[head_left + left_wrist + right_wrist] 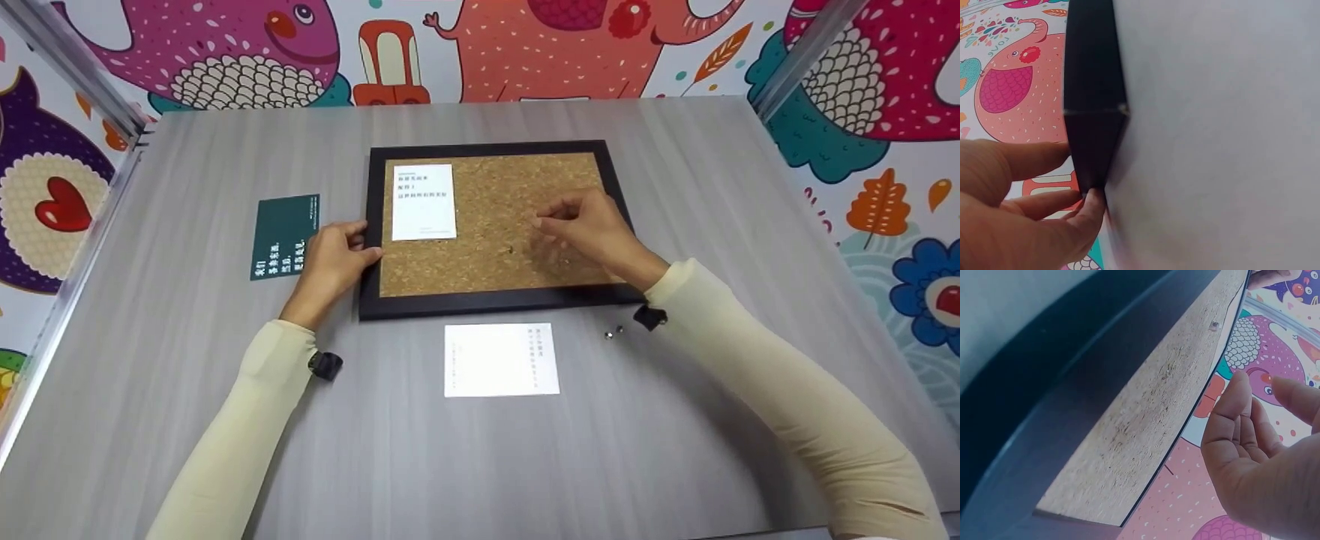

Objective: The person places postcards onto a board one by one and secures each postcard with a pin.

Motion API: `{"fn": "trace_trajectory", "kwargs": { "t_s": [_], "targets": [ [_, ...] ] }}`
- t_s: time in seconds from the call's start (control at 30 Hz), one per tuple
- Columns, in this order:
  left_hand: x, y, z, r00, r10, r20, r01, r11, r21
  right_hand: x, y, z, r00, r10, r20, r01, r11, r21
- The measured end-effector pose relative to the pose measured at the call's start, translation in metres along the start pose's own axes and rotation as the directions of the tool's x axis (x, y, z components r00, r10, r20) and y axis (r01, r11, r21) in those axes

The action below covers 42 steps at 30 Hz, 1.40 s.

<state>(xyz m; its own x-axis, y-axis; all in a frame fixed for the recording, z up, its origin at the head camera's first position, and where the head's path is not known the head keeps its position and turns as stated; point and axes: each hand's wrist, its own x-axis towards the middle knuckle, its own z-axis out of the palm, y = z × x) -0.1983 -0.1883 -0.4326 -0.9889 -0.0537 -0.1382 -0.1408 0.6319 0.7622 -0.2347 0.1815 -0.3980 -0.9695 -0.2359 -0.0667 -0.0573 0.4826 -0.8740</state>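
A black-framed corkboard (480, 274) lies on the table. The left hand (334, 259) holds its left edge, thumb on the frame and fingers along the outer side; the left wrist view shows the fingertips against the black frame (1095, 62). Over the cork's right half hovers the right hand (589, 225), fingers bent. Its thumb and index finger are apart in the right wrist view, with nothing visible between them. A white printed card (424, 202) lies on the cork's upper left. A small pin-like object (1214, 326) stands on the cork.
Partly behind the left hand lies a dark green card (285, 229). In front of the board is another white card (501, 360). Two tiny shiny pieces (609, 334) lie near the right wrist. A patterned wall (555, 52) borders the grey table (187, 322).
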Motion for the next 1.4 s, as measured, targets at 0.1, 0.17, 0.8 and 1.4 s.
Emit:
{"fn": "trace_trajectory", "kwargs": {
  "t_s": [0.1,0.17,0.8,1.4],
  "targets": [
    [0.000,0.000,0.000,1.000,0.000,-0.001,0.000,1.000,-0.001,-0.004,0.001,-0.001,1.000,-0.005,0.009,0.005,1.000,0.028],
    [0.000,-0.001,0.000,1.000,-0.001,-0.001,0.001,1.000,-0.002,-0.006,0.003,-0.002,1.000,-0.014,0.016,0.014,1.000,0.026],
    [0.002,-0.001,0.000,1.000,0.026,-0.008,-0.026,1.000,0.006,-0.030,0.023,-0.014,1.000,0.011,0.023,-0.010,0.998,-0.057],
    [0.003,0.001,0.002,0.999,0.001,-0.033,-0.001,1.000,0.004,-0.057,0.041,-0.025,1.000,0.000,0.029,0.002,0.999,-0.053]
  ]
}}
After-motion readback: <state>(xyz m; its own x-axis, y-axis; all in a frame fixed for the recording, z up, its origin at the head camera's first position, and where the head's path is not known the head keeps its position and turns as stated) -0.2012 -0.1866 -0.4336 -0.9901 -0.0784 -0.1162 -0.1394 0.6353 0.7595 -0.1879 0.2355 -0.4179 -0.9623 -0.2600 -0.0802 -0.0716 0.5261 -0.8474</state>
